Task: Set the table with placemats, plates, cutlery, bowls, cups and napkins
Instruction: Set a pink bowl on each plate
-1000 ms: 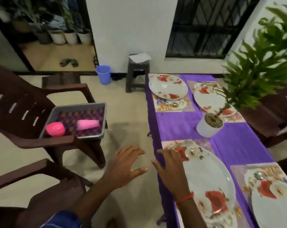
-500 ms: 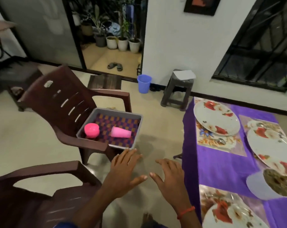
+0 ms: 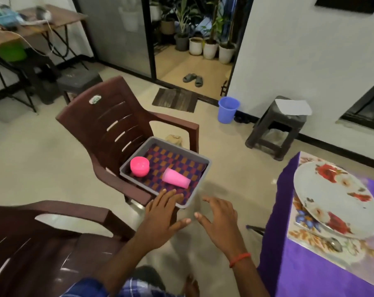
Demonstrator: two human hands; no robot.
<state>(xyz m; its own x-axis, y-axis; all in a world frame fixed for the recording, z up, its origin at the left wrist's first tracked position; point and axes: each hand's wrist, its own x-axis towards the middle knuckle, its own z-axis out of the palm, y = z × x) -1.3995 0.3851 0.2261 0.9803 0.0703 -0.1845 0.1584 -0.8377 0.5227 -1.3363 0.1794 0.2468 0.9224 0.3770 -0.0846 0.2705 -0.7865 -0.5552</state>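
Note:
A grey tray [image 3: 200, 160] lined with a checked purple and orange cloth sits on the seat of a brown plastic chair [image 3: 108, 127]. Inside it, a pink bowl [image 3: 139, 166] stands at the left and a pink cup [image 3: 176, 180] lies on its side. My left hand [image 3: 162, 215] hovers with spread fingers over the tray's near corner. My right hand [image 3: 219, 220], fingers spread, hangs just right of the tray and holds nothing. At the right, a floral plate [image 3: 334, 198] rests on a placemat [image 3: 306, 236] with a spoon [image 3: 331, 243] on the purple tablecloth [image 3: 306, 273].
A second brown chair [image 3: 42, 239] stands at the near left. A blue bucket [image 3: 228, 109] and a dark stool [image 3: 278, 127] with a white paper sit by the wall. Potted plants and sandals lie beyond the doorway. A wooden side table [image 3: 31, 24] is far left.
My view has swung left from the table toward the chair. Both hands left the plate's edge and moved to the tray, the left one now over its near corner.

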